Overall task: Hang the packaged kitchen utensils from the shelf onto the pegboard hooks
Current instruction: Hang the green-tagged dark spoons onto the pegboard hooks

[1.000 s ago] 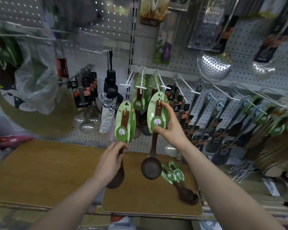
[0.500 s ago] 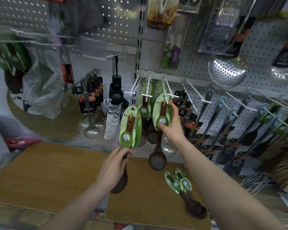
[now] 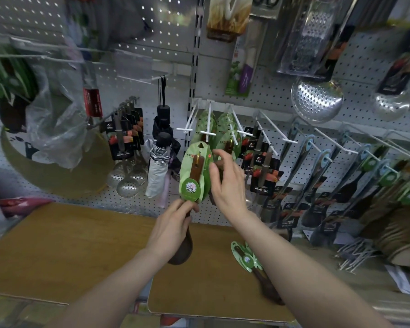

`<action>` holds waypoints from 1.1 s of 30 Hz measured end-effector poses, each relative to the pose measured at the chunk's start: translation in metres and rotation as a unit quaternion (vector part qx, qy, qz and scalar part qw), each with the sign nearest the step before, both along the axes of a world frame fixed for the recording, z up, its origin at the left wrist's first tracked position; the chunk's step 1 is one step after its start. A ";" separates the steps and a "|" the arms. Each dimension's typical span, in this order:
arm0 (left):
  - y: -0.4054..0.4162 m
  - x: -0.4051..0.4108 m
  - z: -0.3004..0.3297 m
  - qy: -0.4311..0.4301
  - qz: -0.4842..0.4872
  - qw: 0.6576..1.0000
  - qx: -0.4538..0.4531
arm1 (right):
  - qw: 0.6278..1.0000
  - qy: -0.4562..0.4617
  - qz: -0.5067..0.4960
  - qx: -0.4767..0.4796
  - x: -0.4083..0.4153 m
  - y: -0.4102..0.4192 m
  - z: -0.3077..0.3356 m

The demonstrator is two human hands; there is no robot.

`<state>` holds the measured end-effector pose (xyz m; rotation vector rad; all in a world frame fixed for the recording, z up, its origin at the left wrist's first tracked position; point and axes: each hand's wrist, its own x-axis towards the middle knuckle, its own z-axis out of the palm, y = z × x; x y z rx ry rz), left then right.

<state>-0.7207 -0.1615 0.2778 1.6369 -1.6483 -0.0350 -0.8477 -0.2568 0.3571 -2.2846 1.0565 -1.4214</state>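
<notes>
My right hand (image 3: pixel 225 183) has let go of the spoon it was threading half a second ago; that spoon now hangs on a white hook (image 3: pixel 207 133) with the other green-carded ones (image 3: pixel 225 129), and the hand has come back toward me, fingers loose and holding nothing, just beside the next card. My left hand (image 3: pixel 173 230) grips a second spoon (image 3: pixel 193 176) by its dark handle below the card, holding it upright in front of the hooks; the card's hang hole at the top is not yet on any peg. So I judge several spoons are hung, one is in hand, and more wait: a small bunch of carded spoons (image 3: pixel 246 258) lies on the shelf (image 3: pixel 81 245) to the right, near my right forearm. Next comes lifting the held card onto a hook, then clearing the bunch.
</notes>
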 end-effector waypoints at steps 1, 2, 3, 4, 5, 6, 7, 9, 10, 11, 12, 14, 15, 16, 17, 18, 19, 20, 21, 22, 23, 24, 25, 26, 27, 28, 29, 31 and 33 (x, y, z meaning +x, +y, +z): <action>-0.002 -0.001 0.002 -0.004 -0.001 1.000 -0.001 | 1.000 -0.004 0.000 0.000 0.002 0.000 0.003; -0.004 -0.001 0.005 -0.008 -0.002 1.000 -0.001 | 1.000 -0.008 -0.002 0.000 0.004 0.000 0.005; -0.005 -0.001 0.007 -0.015 -0.003 1.000 -0.001 | 1.000 -0.011 -0.003 0.000 0.005 -0.001 0.007; -0.007 -0.002 0.009 -0.022 -0.004 1.000 0.000 | 1.000 -0.013 -0.004 -0.002 0.006 -0.003 0.008; -0.009 -0.002 0.010 -0.028 -0.006 1.000 0.004 | 1.000 -0.011 -0.003 -0.002 0.005 -0.005 0.009; -0.011 -0.001 0.012 -0.032 -0.008 0.999 0.008 | 1.000 -0.008 -0.001 -0.001 0.005 -0.006 0.009; -0.014 -0.001 0.013 -0.033 -0.011 0.999 0.014 | 1.000 -0.006 0.001 0.004 0.005 -0.008 0.009; -0.018 -0.001 0.014 -0.032 -0.017 0.999 0.023 | 1.000 -0.005 0.005 0.009 0.005 -0.012 0.009; -0.020 -0.001 0.014 -0.031 -0.019 0.999 0.025 | 1.000 -0.006 0.004 0.008 0.005 -0.014 0.009; -0.022 -0.001 0.013 -0.028 -0.021 0.999 0.025 | 1.000 -0.005 0.003 0.008 0.006 -0.016 0.009; -0.024 -0.001 0.013 -0.025 -0.022 0.999 0.026 | 1.000 -0.003 0.002 0.010 0.008 -0.017 0.009; -0.028 -0.002 0.010 -0.017 -0.024 0.999 0.034 | 1.000 0.002 0.001 0.019 0.011 -0.021 0.007; -0.029 -0.002 0.008 -0.014 -0.025 0.999 0.040 | 1.000 0.003 -0.003 0.023 0.013 -0.023 0.007; -0.031 -0.001 0.006 -0.011 -0.026 0.998 0.049 | 1.000 0.003 -0.008 0.025 0.014 -0.025 0.006; -0.034 -0.001 0.004 -0.008 -0.026 0.998 0.058 | 1.000 0.004 -0.014 0.025 0.016 -0.029 0.006; -0.037 0.000 0.002 -0.004 -0.027 0.997 0.066 | 0.999 0.010 -0.020 0.023 0.018 -0.033 0.006; -0.040 0.001 0.001 -0.001 -0.027 0.997 0.074 | 0.999 0.021 -0.028 0.019 0.019 -0.038 0.005; -0.043 0.001 0.000 0.002 -0.026 0.997 0.079 | 0.998 0.035 -0.040 0.014 0.021 -0.043 0.005; -0.047 0.002 -0.001 0.003 -0.026 0.996 0.083 | 0.997 0.052 -0.054 0.009 0.023 -0.047 0.005; -0.051 0.003 -0.002 0.003 -0.025 0.996 0.087 | 0.995 0.070 -0.067 0.002 0.024 -0.051 0.004; -0.055 0.003 -0.003 0.003 -0.024 0.995 0.092 | 0.993 0.085 -0.078 -0.005 0.025 -0.055 0.004; -0.059 0.004 -0.003 0.005 -0.023 0.995 0.097 | 0.991 0.097 -0.087 -0.011 0.026 -0.059 0.003; -0.063 0.005 -0.003 0.007 -0.021 0.994 0.103 | 0.989 0.107 -0.096 -0.016 0.026 -0.063 0.003; -0.067 0.006 -0.003 0.009 -0.019 0.994 0.107 | 0.988 0.116 -0.104 -0.022 0.026 -0.066 0.003; -0.071 0.007 -0.003 0.010 -0.017 0.994 0.110 | 0.986 0.124 -0.109 -0.027 0.027 -0.069 0.004; -0.075 0.008 -0.004 0.011 -0.015 0.993 0.113 | 0.984 0.131 -0.114 -0.032 0.027 -0.071 0.004; -0.078 0.009 -0.004 0.011 -0.013 0.993 0.114 | 0.983 0.138 -0.119 -0.036 0.027 -0.073 0.005; -0.084 0.010 -0.003 0.008 -0.009 0.993 0.117 | 0.979 0.151 -0.128 -0.041 0.028 -0.074 0.005; -0.086 0.011 -0.003 0.006 -0.006 0.993 0.122 | 0.978 0.159 -0.132 -0.042 0.030 -0.072 0.004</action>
